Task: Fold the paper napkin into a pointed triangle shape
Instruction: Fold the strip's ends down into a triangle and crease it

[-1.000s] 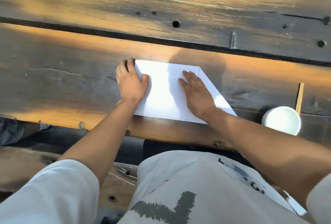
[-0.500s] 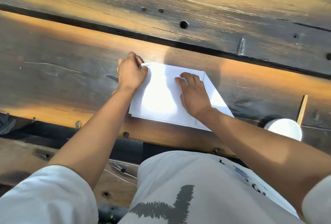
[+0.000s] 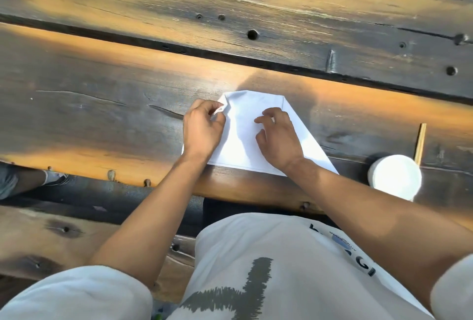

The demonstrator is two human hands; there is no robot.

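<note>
A white paper napkin [image 3: 245, 138] lies on the near plank of the wooden table [image 3: 102, 115]. Its right side is folded into a slanted edge running down to the right. My left hand [image 3: 202, 130] pinches the napkin's far left corner and has lifted and curled it inward. My right hand [image 3: 277, 136] rests on the middle of the napkin, fingers bent with the tips pressing the paper down.
A white round cup [image 3: 395, 176] stands at the table's near edge on the right, with a thin wooden stick [image 3: 420, 142] just behind it. A dark gap [image 3: 179, 49] runs between the planks beyond the napkin. A bench [image 3: 51, 238] and someone's shoe [image 3: 55, 177] show below left.
My left hand went from lying flat beside the napkin to pinching its far left corner and lifting it inward. My right hand's fingers bent from flat to tips pressing.
</note>
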